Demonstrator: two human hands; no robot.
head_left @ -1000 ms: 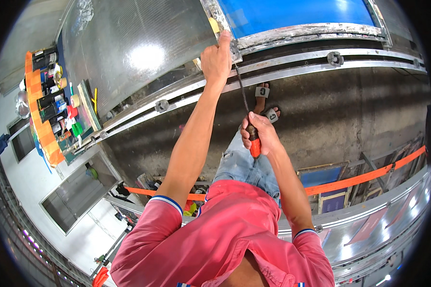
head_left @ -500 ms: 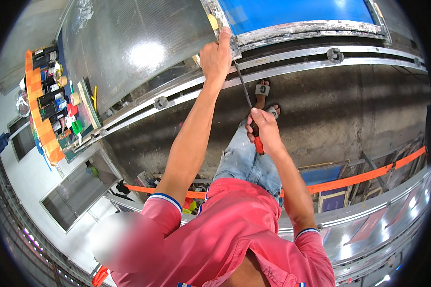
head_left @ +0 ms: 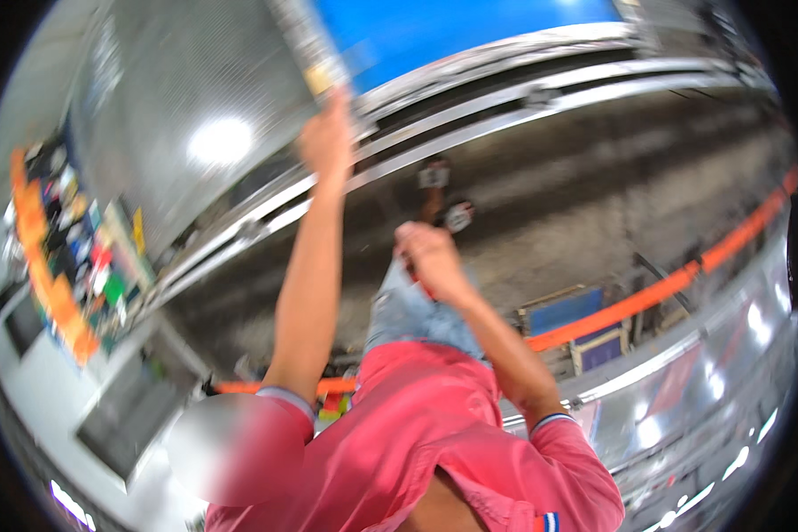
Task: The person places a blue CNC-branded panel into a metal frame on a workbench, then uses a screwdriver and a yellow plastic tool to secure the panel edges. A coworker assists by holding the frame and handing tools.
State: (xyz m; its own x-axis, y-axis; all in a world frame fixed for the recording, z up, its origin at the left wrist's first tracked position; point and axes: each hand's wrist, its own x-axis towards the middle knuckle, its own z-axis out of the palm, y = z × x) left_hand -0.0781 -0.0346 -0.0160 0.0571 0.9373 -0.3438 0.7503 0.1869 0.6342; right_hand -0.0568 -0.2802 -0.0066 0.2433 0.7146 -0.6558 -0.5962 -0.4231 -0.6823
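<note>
My left hand (head_left: pixel 328 137) reaches forward and is closed on the near left corner of a worn, paint-stained screen frame (head_left: pixel 303 35). Blue sheeting (head_left: pixel 461 40) fills the inside of that frame. Lower down, before my jeans, my right hand (head_left: pixel 430 253) is wrapped round a screwdriver (head_left: pixel 422 284) with a red and black handle. Its shaft is smeared by motion and its tip cannot be made out; half a second ago it reached up to the frame's corner.
Metal rails (head_left: pixel 434 133) run across in front of me. To the left lies a grey glossy panel (head_left: pixel 186 97), with an orange-edged shelf (head_left: pixel 31 239) of bottles and tools beyond. Behind me are an orange beam (head_left: pixel 621 310) and a shiny silver surface (head_left: pixel 683 390).
The whole view has swung and blurred, so both hands appear further left. My right hand has drawn the screwdriver back from the frame's corner; my left hand still grips there.
</note>
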